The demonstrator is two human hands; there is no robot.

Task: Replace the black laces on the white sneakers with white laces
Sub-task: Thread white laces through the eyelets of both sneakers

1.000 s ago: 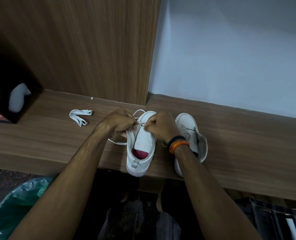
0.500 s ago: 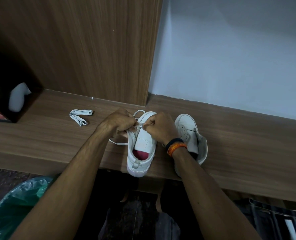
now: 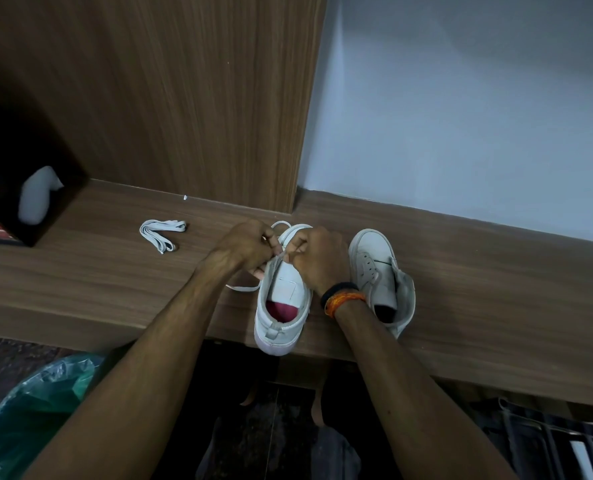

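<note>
Head-worn view, facing forward and down, near the wooden shelf

Both forearms are showing bare from the lower frame edge up to the hands, with no sleeves reaching into view. The left hand is wearing nothing: no ring, watch or band is showing on it or on its wrist. The right hand is likewise bare, but its wrist is carrying two items lying side by side: a black band sitting nearer the hand, and an orange braided thread bracelet lying just behind it, toward the forearm. Veins and tendons are standing out along both forearms. Fingernails are too small to assess.
</note>
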